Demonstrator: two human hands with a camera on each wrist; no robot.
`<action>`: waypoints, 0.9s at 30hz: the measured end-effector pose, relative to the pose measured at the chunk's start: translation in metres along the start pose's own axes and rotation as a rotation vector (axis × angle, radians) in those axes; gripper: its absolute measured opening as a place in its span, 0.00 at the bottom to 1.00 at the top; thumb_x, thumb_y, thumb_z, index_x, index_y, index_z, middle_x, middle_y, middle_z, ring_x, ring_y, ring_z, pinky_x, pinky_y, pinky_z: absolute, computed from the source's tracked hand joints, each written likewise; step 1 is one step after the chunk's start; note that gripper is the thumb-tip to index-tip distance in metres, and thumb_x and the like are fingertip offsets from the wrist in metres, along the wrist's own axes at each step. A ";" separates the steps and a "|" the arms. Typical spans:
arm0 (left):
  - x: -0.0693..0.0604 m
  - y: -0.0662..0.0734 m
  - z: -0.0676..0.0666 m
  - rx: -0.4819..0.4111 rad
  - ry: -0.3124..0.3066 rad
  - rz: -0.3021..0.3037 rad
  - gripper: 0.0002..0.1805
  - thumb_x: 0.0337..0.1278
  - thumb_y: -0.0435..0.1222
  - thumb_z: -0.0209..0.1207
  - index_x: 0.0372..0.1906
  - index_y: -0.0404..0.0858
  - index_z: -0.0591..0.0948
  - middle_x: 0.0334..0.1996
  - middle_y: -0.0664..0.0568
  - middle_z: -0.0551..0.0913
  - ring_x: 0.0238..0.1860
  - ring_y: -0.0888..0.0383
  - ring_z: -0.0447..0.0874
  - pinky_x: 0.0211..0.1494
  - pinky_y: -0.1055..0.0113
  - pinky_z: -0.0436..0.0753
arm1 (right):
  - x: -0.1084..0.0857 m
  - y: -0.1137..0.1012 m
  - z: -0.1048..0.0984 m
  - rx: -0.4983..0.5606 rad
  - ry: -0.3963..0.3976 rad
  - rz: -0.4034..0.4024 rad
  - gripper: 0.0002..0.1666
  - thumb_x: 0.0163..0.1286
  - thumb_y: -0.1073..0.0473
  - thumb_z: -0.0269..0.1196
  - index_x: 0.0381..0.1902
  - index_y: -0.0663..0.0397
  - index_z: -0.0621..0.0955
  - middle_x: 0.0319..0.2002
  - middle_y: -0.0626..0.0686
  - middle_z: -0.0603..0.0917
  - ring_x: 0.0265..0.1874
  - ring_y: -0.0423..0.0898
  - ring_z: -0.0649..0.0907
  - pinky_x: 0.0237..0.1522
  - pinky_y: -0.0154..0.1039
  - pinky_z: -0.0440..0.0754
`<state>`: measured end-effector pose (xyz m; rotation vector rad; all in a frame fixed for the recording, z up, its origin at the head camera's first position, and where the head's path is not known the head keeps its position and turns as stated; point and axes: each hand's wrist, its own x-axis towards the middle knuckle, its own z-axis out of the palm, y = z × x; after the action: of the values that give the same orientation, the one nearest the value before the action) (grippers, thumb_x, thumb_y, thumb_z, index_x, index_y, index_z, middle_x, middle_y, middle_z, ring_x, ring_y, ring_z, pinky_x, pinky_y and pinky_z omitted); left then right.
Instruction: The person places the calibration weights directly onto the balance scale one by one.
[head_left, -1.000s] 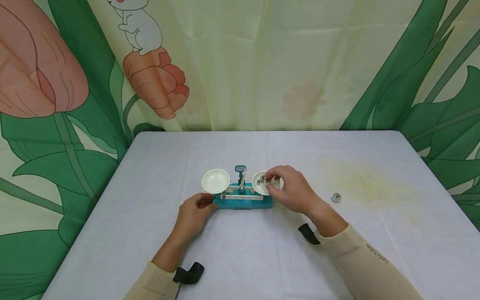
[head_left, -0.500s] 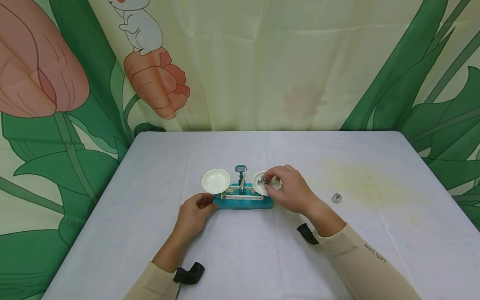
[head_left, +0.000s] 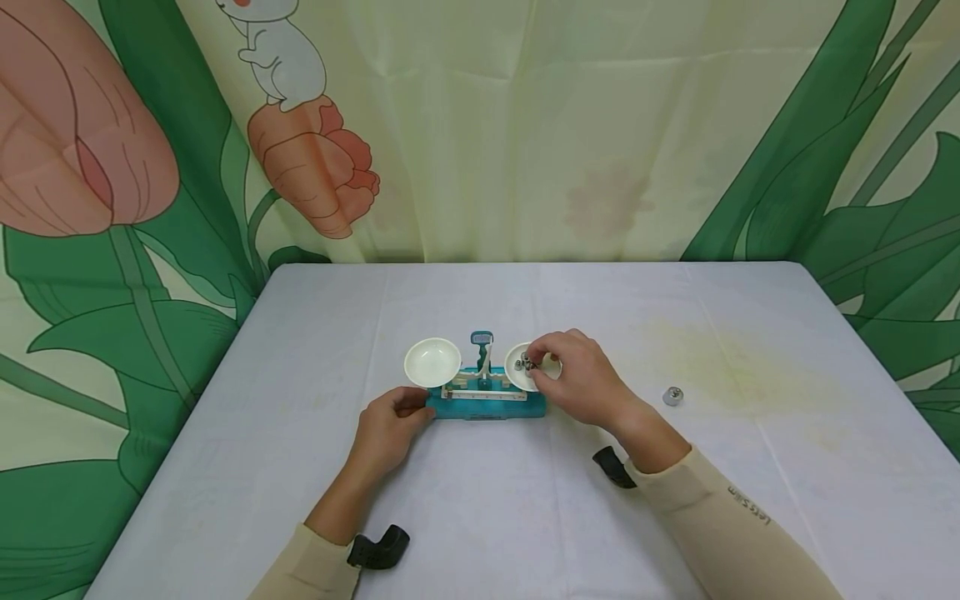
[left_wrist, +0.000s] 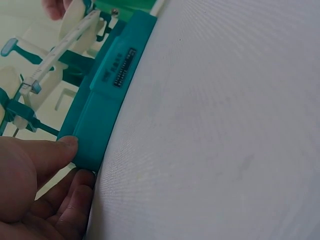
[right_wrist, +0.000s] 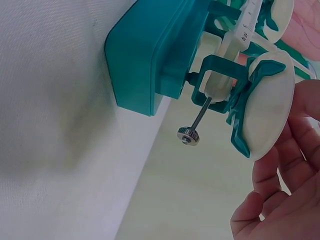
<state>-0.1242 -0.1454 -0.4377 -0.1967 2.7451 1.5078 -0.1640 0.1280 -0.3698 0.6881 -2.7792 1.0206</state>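
Observation:
A teal two-pan balance scale (head_left: 487, 407) stands on the table, its beam and small centre post between two cream pans. The left pan (head_left: 432, 363) holds nothing. Several small silver weights (head_left: 521, 365) sit in the right pan (head_left: 513, 379). My left hand (head_left: 384, 429) grips the left end of the base; in the left wrist view, its thumb (left_wrist: 67, 146) lies on the teal edge. With thumb and forefinger, my right hand (head_left: 588, 383) pinches a small weight over the right pan, which its fingertips partly cover. From the right wrist camera, the pan (right_wrist: 270, 107) hides those fingertips.
A larger silver weight (head_left: 672, 396) stands alone on the white tablecloth (head_left: 750, 350), right of my right hand. A metal adjusting knob (right_wrist: 188, 136) sticks out from the beam's right end. Behind the table hangs a printed curtain (head_left: 480, 125).
My right hand has shifted very slightly left, bringing the pinched weight closer to the others in the right pan. The left hand keeps its place on the base.

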 end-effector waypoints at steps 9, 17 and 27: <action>0.000 0.000 -0.001 0.007 -0.001 0.002 0.16 0.60 0.33 0.67 0.53 0.34 0.83 0.47 0.45 0.85 0.48 0.50 0.84 0.50 0.57 0.84 | -0.003 -0.001 -0.005 0.006 0.002 0.011 0.11 0.66 0.63 0.67 0.46 0.55 0.85 0.43 0.50 0.85 0.43 0.50 0.78 0.44 0.47 0.78; 0.001 0.001 -0.001 0.006 -0.004 -0.008 0.16 0.60 0.33 0.67 0.53 0.34 0.83 0.47 0.45 0.85 0.48 0.50 0.84 0.51 0.57 0.84 | -0.013 0.010 -0.017 -0.010 0.035 -0.024 0.13 0.65 0.64 0.68 0.48 0.57 0.83 0.43 0.50 0.85 0.41 0.49 0.81 0.43 0.48 0.81; 0.001 0.000 -0.001 0.004 -0.005 -0.006 0.16 0.60 0.33 0.67 0.53 0.34 0.83 0.47 0.46 0.85 0.48 0.51 0.84 0.51 0.57 0.84 | -0.033 0.036 -0.040 -0.015 0.076 0.007 0.14 0.62 0.68 0.69 0.46 0.58 0.83 0.41 0.53 0.86 0.41 0.51 0.84 0.42 0.51 0.81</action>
<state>-0.1249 -0.1459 -0.4373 -0.2013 2.7412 1.4988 -0.1531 0.1900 -0.3684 0.6244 -2.7235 1.0038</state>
